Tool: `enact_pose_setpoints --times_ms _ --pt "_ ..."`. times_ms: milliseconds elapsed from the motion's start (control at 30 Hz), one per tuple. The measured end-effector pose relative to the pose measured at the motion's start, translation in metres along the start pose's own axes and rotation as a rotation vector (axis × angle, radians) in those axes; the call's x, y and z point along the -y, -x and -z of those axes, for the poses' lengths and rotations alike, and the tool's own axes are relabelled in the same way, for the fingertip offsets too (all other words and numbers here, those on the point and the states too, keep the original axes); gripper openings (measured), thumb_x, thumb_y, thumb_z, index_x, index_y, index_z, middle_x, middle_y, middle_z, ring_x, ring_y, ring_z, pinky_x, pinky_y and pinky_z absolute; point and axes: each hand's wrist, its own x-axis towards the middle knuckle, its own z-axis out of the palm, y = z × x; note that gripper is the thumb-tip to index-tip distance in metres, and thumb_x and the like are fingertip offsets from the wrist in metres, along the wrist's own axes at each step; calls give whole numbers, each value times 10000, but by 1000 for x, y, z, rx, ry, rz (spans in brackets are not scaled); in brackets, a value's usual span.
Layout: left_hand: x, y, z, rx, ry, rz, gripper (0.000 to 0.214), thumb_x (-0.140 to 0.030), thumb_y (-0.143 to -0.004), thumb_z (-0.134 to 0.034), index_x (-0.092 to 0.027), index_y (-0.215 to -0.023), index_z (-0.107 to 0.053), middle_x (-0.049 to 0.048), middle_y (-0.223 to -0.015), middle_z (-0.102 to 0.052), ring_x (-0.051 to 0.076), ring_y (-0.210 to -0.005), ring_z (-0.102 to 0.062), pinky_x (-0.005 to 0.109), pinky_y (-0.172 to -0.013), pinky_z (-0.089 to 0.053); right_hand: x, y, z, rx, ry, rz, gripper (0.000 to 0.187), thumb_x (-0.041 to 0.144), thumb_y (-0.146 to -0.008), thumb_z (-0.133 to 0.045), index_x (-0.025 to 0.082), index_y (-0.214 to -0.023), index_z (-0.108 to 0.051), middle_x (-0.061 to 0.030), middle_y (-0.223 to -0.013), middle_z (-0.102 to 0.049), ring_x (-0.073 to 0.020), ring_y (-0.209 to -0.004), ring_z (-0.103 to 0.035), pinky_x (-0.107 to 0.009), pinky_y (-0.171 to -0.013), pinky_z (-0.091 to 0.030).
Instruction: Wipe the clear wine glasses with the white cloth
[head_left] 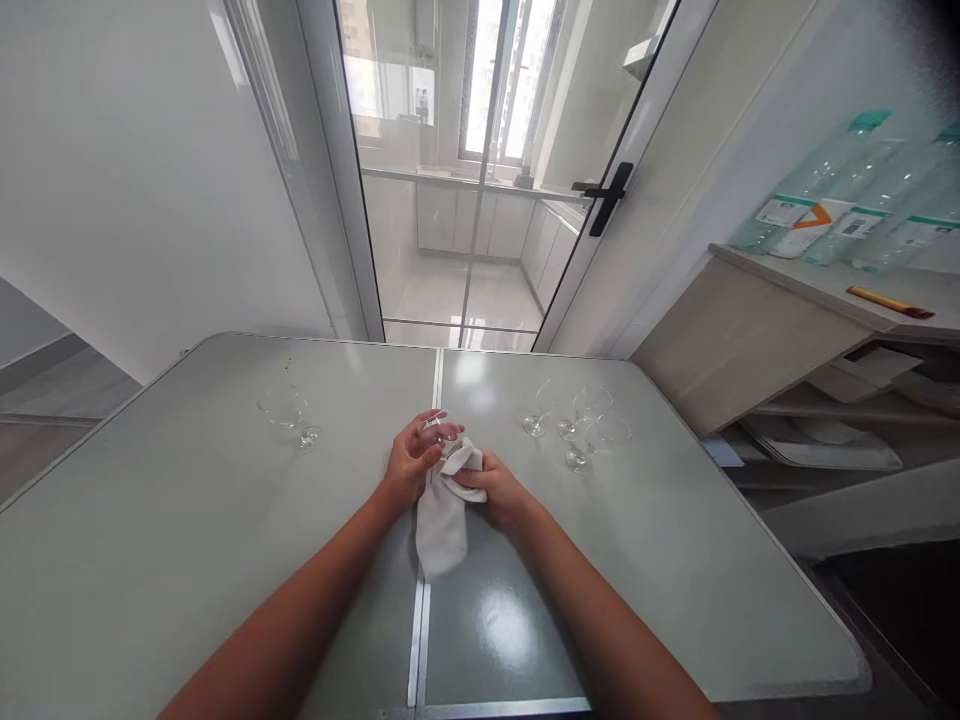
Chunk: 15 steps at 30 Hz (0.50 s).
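Grey and glossy, the folding surface fills the lower view, with a metal seam running down its middle. Over this seam, near the centre, a small glass is held up, not standing on the surface. The left hand has it: its fingers are curled closed around the bowl from the left side. The glass is clear and partly covered, so I cannot tell surely which way its stem points; it seems to lean toward the right hand. That hand lies just beside it, and its fingers are closed on a white cloth. The upper end of the cloth touches the glass, and the rest hangs down toward the surface.

On the left, well apart, one stemmed glass stands alone. On the right, near, three more glasses stand together in a group. Between these two sides the surface gives open room. Its far edge is not far behind the hands, and a glass door stands beyond.
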Motion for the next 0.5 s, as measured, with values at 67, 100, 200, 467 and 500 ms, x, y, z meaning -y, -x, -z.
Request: enact_pose_setpoints --times_ms 67,100,200,467,500 --pt "-1 0 0 3 19 9 711 -483 -719 -857 -168 -1286 -565 167 -1139 -728 320 -1115 -684 419 -919 -546 -2 -1 -1 -11 -139 -39 376 478 -723 -827 169 -882 -683 -34 -784 -661 -164 -686 -573 -289 -676 -453" --pt "-1 0 1 -2 17 5 709 -483 -722 -855 -168 -1286 -564 173 -1154 -725 316 -1108 -687 418 -919 -547 -2 -2 -1 -25 -137 -28 377 487 -724 -828 167 -859 -679 -28 -765 -654 -156 -671 -563 -285 -665 -448" --pt "-1 -1 3 -44 -21 -18 705 -459 -710 -870 -171 -1278 -566 182 -1182 -723 294 -1086 -690 409 -921 -549 3 -2 1 -56 95 77 358 485 -743 -811 163 -801 -667 -12 -721 -630 -145 -648 -526 -277 -636 -432" --pt "-3 -4 6 -88 -74 -96 731 -365 -668 -916 -245 -1267 -514 160 -1321 -673 252 -1169 -657 404 -1034 -490 7 -2 8 -415 525 192 356 456 -773 -746 183 -996 -696 -60 -925 -729 -228 -837 -642 -317 -731 -492" --pt "-4 -4 5 -81 -73 -100 735 -359 -664 -919 -256 -1264 -506 155 -1334 -665 251 -1177 -653 400 -1031 -491 4 -4 9 -402 464 167 362 460 -775 -735 174 -995 -699 -66 -920 -731 -235 -839 -648 -322 -726 -500"
